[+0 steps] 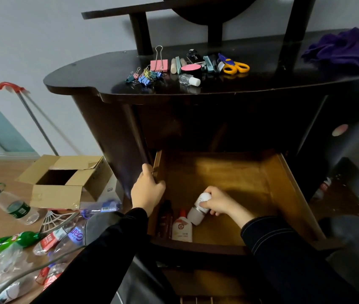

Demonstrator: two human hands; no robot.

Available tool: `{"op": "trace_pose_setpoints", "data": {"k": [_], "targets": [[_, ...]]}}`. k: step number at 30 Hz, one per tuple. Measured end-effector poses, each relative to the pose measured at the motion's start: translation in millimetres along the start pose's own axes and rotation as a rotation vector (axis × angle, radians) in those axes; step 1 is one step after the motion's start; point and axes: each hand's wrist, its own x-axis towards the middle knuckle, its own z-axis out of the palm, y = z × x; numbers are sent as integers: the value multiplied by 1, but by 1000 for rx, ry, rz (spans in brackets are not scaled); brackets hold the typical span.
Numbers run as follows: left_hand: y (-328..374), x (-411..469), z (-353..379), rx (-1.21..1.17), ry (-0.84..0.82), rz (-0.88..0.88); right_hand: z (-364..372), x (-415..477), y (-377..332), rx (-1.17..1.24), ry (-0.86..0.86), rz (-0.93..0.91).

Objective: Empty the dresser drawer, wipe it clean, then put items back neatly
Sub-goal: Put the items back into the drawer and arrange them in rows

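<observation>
Drawer of honey-brown wood (229, 172), pulled fully out of dark dresser (112, 132), at 6 o'clock of view. Mostly bare floor; three items left, bunched at 7 o'clock corner: white capsule-shaped bottle (199, 210), white squeeze tube with red cap (182, 228), dark brown slim bottle (166, 218).

Right hand (217, 204): grip clenched round white capsule-shaped bottle, tilted, apparently for lifting out. Left hand (146, 190): grip closed over drawer's 9 o'clock side wall, likely to steady it.

Glossy dark worktop (86, 80) at 12 o'clock carrying removed goods in a tidy row: coloured binder clips (144, 76), yellow-handled scissors (235, 66), pink round compact (190, 68). Crumpled purple cloth (338, 49) parked at 1 o'clock, ready for wiping.

Judgement: emptying stage, nearly complete.
</observation>
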Motion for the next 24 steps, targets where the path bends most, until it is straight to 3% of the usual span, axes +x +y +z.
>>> {"op": "trace_pose_setpoints", "data": {"k": [4,10,24], "targets": [[-1,1,0,0,-1,9,-7,-1,3,-30,-4,50],[-2,1,1,-8,-3,13,3,-7,-2,-74,-257,22],[-3,1,1,-4,-12,15,12,-17,-7,-177,-360,4]]}}
